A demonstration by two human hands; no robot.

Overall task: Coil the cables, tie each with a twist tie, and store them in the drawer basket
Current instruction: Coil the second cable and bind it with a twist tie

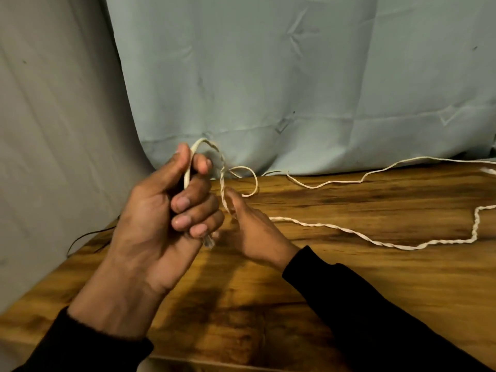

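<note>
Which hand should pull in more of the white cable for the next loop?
Probably the right hand. It already touches the white cable where it trails over the table, while the left hand is busy gripping the first loop and the plug end.

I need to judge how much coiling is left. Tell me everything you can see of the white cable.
The white cable is thin, cream-white and twisted like two paired strands. The left hand grips one end in a fist, a clear plug tip poking out below, with a loop arching above the thumb. From there it drops to the right hand, which touches it at the thumb, then trails loosely in bends across the wooden table toward the right edge. It is mostly uncoiled.
</note>
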